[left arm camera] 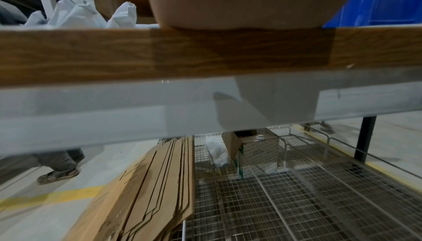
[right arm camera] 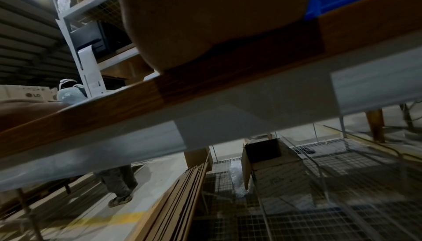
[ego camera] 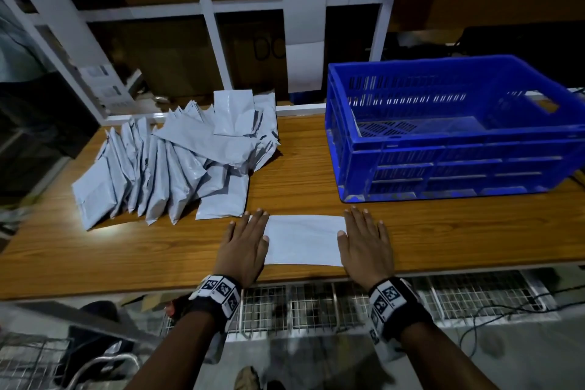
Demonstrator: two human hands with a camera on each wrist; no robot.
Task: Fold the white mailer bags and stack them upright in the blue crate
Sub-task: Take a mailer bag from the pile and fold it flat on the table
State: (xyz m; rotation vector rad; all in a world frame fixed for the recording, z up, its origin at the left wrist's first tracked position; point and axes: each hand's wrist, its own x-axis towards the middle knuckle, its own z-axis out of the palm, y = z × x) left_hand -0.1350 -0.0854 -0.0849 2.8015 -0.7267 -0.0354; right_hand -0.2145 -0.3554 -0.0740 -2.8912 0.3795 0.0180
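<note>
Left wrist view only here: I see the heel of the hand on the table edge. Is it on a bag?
Observer: Yes, the left hand lies flat on the left end of one mailer bag, fingers straight.
Operator: Other hand?
Observer: The right hand lies flat on that bag's right end.
Operator: Anything stacked yet?
Observer: No bags stand upright in the blue crate; the pile of bags lies to its left.

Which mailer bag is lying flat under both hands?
The single mailer bag at the table's near edge, pressed flat between left hand and right hand. The rest sit heaped in the pile behind.
</note>
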